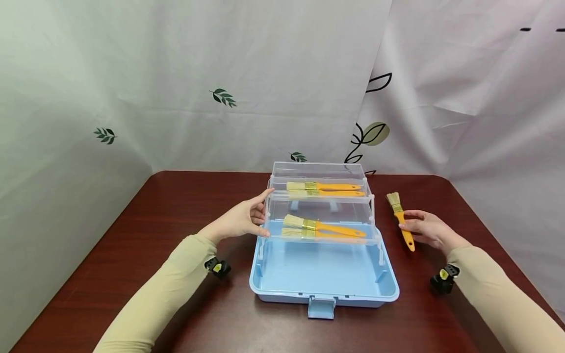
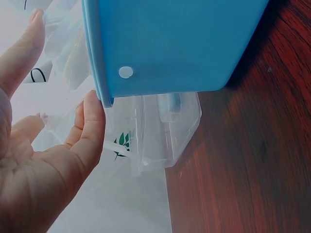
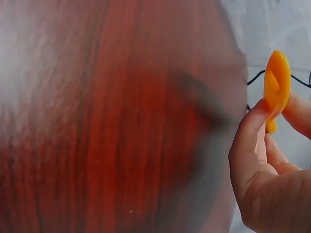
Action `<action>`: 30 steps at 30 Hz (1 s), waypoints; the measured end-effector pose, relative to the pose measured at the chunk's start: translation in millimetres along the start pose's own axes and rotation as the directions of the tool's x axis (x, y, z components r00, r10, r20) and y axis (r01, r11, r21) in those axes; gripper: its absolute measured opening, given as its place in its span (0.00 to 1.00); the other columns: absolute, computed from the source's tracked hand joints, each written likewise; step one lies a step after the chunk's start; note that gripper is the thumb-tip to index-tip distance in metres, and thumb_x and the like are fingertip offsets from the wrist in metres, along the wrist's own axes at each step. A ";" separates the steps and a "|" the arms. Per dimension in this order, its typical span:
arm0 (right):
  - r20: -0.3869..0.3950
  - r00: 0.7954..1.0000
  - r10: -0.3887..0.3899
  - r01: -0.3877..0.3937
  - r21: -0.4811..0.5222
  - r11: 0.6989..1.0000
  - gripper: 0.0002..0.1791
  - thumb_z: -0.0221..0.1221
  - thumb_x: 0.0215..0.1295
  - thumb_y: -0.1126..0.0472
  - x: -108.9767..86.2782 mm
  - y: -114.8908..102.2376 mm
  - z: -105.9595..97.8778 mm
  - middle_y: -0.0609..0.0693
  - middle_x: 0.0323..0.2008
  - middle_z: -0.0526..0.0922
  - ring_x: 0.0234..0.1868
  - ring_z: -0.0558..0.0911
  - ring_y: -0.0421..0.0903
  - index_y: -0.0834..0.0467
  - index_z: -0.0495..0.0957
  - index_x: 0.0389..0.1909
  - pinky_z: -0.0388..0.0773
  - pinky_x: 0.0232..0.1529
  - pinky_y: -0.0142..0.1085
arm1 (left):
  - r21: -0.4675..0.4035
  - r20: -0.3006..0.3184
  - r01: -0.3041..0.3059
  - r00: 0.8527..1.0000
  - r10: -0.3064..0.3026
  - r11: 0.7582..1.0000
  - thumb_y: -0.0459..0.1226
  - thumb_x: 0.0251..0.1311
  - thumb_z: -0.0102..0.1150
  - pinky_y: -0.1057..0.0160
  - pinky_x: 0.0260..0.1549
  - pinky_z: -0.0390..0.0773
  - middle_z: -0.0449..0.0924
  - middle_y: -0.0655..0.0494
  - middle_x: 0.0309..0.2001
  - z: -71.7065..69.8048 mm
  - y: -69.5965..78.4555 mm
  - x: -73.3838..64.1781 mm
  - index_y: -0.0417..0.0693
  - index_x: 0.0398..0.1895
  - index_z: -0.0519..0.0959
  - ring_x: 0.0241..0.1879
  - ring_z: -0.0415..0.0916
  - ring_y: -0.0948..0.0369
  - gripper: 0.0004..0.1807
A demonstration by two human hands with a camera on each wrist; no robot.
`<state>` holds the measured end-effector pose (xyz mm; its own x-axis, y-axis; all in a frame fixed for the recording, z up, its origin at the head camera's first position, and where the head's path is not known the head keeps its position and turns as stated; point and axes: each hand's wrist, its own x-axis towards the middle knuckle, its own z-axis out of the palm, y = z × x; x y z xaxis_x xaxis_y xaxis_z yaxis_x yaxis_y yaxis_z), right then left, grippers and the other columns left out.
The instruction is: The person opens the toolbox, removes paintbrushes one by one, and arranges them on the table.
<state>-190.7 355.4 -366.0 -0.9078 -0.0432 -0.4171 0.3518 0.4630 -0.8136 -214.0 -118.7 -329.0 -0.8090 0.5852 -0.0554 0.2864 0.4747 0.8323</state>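
Note:
My right hand (image 1: 425, 228) grips the yellow handle of a paintbrush (image 1: 407, 235) between thumb and fingers, right of the box, its pale bristles pointing to the back. In the right wrist view the handle end (image 3: 278, 80) sticks up from the fingers. An opened light blue toolbox (image 1: 322, 264) stands in front of me with two clear trays raised in steps. My left hand (image 1: 243, 218) is at the trays' left end, index fingertip at the upper tray (image 1: 320, 171) and thumb tip at the lower tray (image 1: 318, 208). Yellow-handled paintbrushes (image 1: 340, 229) lie in both trays.
The toolbox stands on a dark red-brown wooden table (image 1: 190, 196). A blue latch (image 1: 321, 308) hangs at its front edge. White curtains (image 1: 247, 132) with leaf prints hang behind the table and along both sides.

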 end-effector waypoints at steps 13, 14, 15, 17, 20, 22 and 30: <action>-0.073 0.996 0.047 -0.051 -0.050 0.997 0.40 0.57 0.67 0.57 5.8 1.8 11.0 0.73 0.63 0.58 0.52 0.73 0.56 0.70 0.47 0.69 0.67 0.60 0.55 | 0.003 0.005 -0.024 1.000 0.024 1.000 0.35 0.44 0.74 0.57 0.50 0.77 0.67 0.42 0.46 -0.5 0.4 -1.9 0.54 0.76 0.43 0.45 0.73 0.54 0.60; -0.078 0.996 0.049 -0.053 -0.052 0.997 0.40 0.57 0.67 0.57 6.0 1.2 11.9 0.73 0.63 0.58 0.53 0.72 0.58 0.70 0.47 0.69 0.67 0.60 0.55 | 0.002 0.005 -0.024 1.000 0.024 1.000 0.35 0.44 0.74 0.56 0.50 0.76 0.67 0.42 0.47 -0.7 0.6 -2.1 0.54 0.76 0.43 0.45 0.73 0.54 0.60; -0.081 0.995 0.050 -0.055 -0.054 0.997 0.40 0.57 0.67 0.58 6.0 0.6 12.6 0.73 0.63 0.57 0.54 0.72 0.59 0.70 0.47 0.69 0.67 0.60 0.55 | 0.003 0.004 -0.023 1.000 0.023 1.000 0.35 0.44 0.74 0.56 0.50 0.76 0.67 0.42 0.47 -0.7 0.6 -2.2 0.54 0.76 0.43 0.45 0.73 0.54 0.60; -0.093 0.995 0.047 -0.053 -0.067 0.996 0.39 0.57 0.66 0.59 5.9 -0.9 14.3 0.73 0.62 0.58 0.53 0.72 0.60 0.71 0.48 0.69 0.68 0.59 0.55 | 0.003 0.003 -0.023 1.000 0.023 1.000 0.35 0.44 0.74 0.55 0.50 0.76 0.67 0.42 0.47 -0.8 0.5 -2.7 0.54 0.76 0.43 0.45 0.73 0.54 0.60; -0.114 0.993 0.033 -0.044 -0.098 0.994 0.38 0.59 0.64 0.61 5.6 -2.5 17.0 0.73 0.58 0.63 0.48 0.75 0.56 0.72 0.50 0.67 0.71 0.57 0.54 | 0.005 0.003 -0.023 1.000 0.023 1.000 0.35 0.44 0.74 0.55 0.50 0.76 0.67 0.42 0.47 -0.7 0.1 -2.8 0.54 0.76 0.43 0.45 0.73 0.54 0.60; -0.131 0.991 0.017 -0.034 -0.125 0.992 0.38 0.60 0.63 0.63 5.4 -3.4 18.7 0.71 0.53 0.68 0.44 0.76 0.52 0.72 0.52 0.66 0.74 0.54 0.52 | 0.005 0.004 -0.026 1.000 0.026 1.000 0.35 0.44 0.74 0.55 0.50 0.76 0.67 0.42 0.47 -0.4 -0.4 -2.6 0.53 0.76 0.43 0.45 0.73 0.54 0.60; -0.175 0.984 -0.027 -0.008 -0.197 0.980 0.36 0.63 0.59 0.67 6.3 -4.6 23.0 0.64 0.42 0.73 0.35 0.78 0.47 0.74 0.56 0.62 0.81 0.44 0.44 | 0.001 0.000 -0.026 1.000 0.026 1.000 0.35 0.44 0.74 0.55 0.51 0.76 0.68 0.42 0.46 -0.4 1.0 -3.2 0.54 0.76 0.43 0.45 0.73 0.54 0.60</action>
<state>-192.8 332.7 -374.2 -0.9429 0.0995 -0.3179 0.3072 0.6290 -0.7142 -211.4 -120.4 -327.8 -0.8010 0.5977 -0.0336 0.3081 0.4597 0.8329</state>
